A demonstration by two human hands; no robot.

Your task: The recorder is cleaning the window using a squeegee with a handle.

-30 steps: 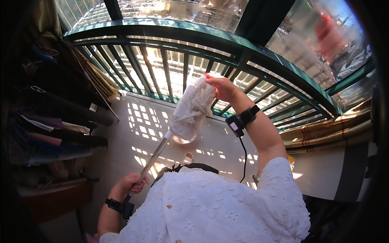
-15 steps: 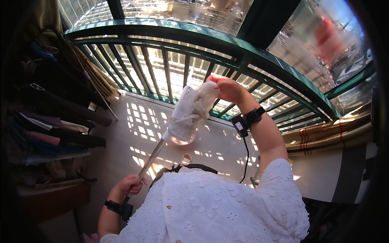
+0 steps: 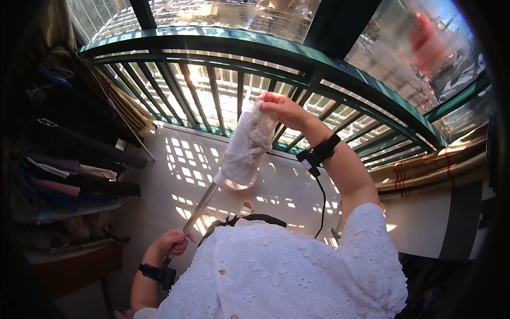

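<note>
Right hand (image 3: pixel 284 109) pinching top of white cloth mop head (image 3: pixel 245 146), now raised slightly higher than a second ago, nearer green railing (image 3: pixel 276 53). Left hand (image 3: pixel 171 243) clenched on metal handle (image 3: pixel 199 210) well below railing. Cloth apparently being pulled or adjusted on the head.

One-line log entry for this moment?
left hand: grips mop handle | right hand: pinches white cloth cover over mop head | place: balcony railing
</note>
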